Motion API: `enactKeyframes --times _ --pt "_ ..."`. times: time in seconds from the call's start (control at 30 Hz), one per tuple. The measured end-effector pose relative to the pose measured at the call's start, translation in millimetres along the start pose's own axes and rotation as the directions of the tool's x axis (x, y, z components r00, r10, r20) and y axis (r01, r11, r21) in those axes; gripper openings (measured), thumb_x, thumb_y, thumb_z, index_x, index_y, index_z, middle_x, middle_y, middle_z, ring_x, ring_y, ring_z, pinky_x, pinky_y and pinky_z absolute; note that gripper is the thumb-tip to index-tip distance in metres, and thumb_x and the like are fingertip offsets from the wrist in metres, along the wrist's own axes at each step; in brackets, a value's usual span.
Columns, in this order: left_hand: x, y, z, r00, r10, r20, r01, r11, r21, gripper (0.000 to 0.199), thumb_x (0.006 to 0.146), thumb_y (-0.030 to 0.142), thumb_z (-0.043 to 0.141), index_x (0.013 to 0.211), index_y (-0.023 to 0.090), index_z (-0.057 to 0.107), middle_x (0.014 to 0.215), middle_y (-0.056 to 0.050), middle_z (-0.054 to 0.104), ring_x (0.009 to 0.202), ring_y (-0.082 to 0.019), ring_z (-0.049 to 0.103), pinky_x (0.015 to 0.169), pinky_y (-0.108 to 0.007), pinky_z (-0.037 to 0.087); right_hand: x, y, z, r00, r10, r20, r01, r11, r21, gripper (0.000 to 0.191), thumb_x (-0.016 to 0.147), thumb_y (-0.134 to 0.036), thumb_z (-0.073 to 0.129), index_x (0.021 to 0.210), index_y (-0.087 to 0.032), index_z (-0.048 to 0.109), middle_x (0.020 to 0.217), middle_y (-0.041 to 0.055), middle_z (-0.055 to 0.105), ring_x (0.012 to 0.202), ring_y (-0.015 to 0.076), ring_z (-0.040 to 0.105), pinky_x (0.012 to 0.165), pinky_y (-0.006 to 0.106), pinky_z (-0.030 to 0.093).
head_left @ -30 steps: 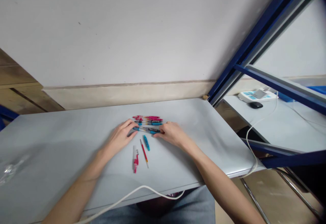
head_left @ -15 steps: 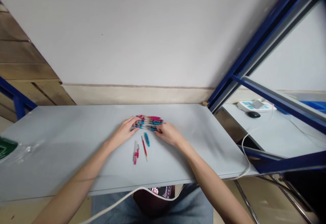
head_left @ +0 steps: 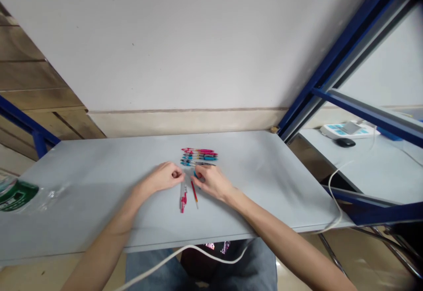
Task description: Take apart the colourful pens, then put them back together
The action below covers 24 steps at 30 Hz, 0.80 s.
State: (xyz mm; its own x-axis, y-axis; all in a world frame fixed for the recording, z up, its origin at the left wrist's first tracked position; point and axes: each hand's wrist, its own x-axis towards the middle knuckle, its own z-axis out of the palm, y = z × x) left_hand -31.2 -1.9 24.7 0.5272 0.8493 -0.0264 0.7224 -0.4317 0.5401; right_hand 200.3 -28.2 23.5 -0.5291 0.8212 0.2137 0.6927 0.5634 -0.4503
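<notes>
Curled fingers close my left hand, its thumb and forefinger pinched at the upper end of a clear pen barrel with a pink clip. The barrel lies on the table. My right hand reaches over a small blue pen piece, partly covering it, with thumb and forefinger apart around it. Just below that hand lies a red refill with an orange section. Beyond both hands, several pink and blue pens lie side by side in a row.
A green-labelled clear bottle lies at the table's left. A white cable loops across the front below the table edge. On the right are a blue metal frame, a black mouse and a white device on another desk.
Both hands have left the row of pens and come nearer to me. My left went to the clear barrel, my right to the blue piece. The view has shifted slightly.
</notes>
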Motion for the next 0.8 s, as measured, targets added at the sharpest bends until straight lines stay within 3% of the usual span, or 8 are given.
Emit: enactKeyframes --times 0.07,0.17,0.33,0.47,0.57,0.63,0.73,0.8 --pt "-5 10 0.5 0.996 -0.056 0.075 0.048 0.994 0.096 0.040 0.088 0.038 0.054 0.053 0.017 0.058 0.048 0.006 0.041 0.050 -0.009 0.025 0.053 -0.026 0.021 -2 -6 2 0.999 -0.039 0.020 0.040 0.998 -0.055 0.022 0.098 -0.034 0.061 0.083 -0.017 0.059 0.079 0.0015 0.063 0.063 0.0122 0.050 0.060 0.028 0.027" --pt "-8 21 3.0 0.990 -0.084 0.117 0.054 0.970 0.238 0.034 0.081 0.032 0.058 0.049 0.019 0.056 0.045 0.004 0.046 0.048 -0.011 0.024 0.055 -0.030 0.018 -6 -13 5 0.993 -0.064 0.097 0.079 0.984 -0.161 0.020 0.101 -0.034 0.055 0.091 -0.018 0.060 0.087 0.0030 0.067 0.061 0.0124 0.054 0.058 0.030 0.026" --pt "-7 19 4.0 0.989 -0.107 0.100 0.068 0.939 0.337 0.032 0.082 0.030 0.053 0.052 0.021 0.056 0.053 -0.002 0.059 0.047 -0.014 0.039 0.056 -0.032 0.019 -13 -24 13 0.974 -0.048 0.222 0.124 0.930 -0.345 0.021 0.106 -0.027 0.045 0.100 -0.016 0.061 0.093 0.0083 0.069 0.066 0.0179 0.066 0.054 0.029 0.032" --pt "-5 15 -4.0 0.990 -0.128 0.060 0.096 0.921 0.378 0.033 0.089 0.035 0.052 0.059 0.022 0.056 0.064 -0.004 0.067 0.057 -0.018 0.056 0.057 -0.031 0.025 -12 -38 14 0.962 0.052 0.269 0.080 0.886 -0.458 0.023 0.099 -0.007 0.042 0.109 -0.012 0.062 0.097 0.0147 0.070 0.079 0.0241 0.071 0.057 0.029 0.043" --pt "-4 13 -11.4 0.990 -0.138 0.019 0.118 0.904 0.411 0.029 0.094 0.038 0.050 0.069 0.023 0.057 0.067 -0.003 0.068 0.064 -0.021 0.063 0.060 -0.030 0.030 -2 -47 9 0.928 0.176 0.329 -0.025 0.909 -0.416 0.029 0.095 -0.003 0.041 0.109 -0.010 0.066 0.095 0.0173 0.073 0.082 0.0250 0.073 0.063 0.030 0.050" --pt "-3 11 -12.8 0.992 -0.125 -0.009 0.117 0.892 0.436 0.022 0.095 0.035 0.050 0.078 0.024 0.059 0.070 -0.003 0.070 0.067 -0.022 0.065 0.061 -0.030 0.033 9 -50 7 0.913 0.243 0.329 -0.131 0.936 -0.327 0.024 0.094 -0.011 0.048 0.100 -0.009 0.071 0.090 0.0186 0.075 0.084 0.0269 0.074 0.068 0.031 0.052" --pt "-3 6 -7.7 0.996 -0.057 -0.075 0.085 0.886 0.456 0.009 0.093 0.027 0.053 0.090 0.023 0.060 0.088 -0.006 0.074 0.077 -0.024 0.069 0.062 -0.031 0.036 26 -46 7 0.924 0.236 0.302 -0.185 0.964 -0.190 0.006 0.080 -0.017 0.068 0.078 -0.013 0.073 0.080 0.0154 0.075 0.079 0.0271 0.072 0.067 0.031 0.051" --pt "-2 1 -2.6 0.994 -0.004 -0.112 0.053 0.895 0.443 0.005 0.090 0.022 0.055 0.092 0.023 0.059 0.096 -0.008 0.074 0.081 -0.025 0.070 0.063 -0.031 0.037 36 -38 5 0.941 0.219 0.256 -0.192 0.973 -0.125 0.007 0.070 -0.016 0.076 0.067 -0.016 0.070 0.069 0.0107 0.072 0.073 0.0248 0.069 0.063 0.029 0.049"
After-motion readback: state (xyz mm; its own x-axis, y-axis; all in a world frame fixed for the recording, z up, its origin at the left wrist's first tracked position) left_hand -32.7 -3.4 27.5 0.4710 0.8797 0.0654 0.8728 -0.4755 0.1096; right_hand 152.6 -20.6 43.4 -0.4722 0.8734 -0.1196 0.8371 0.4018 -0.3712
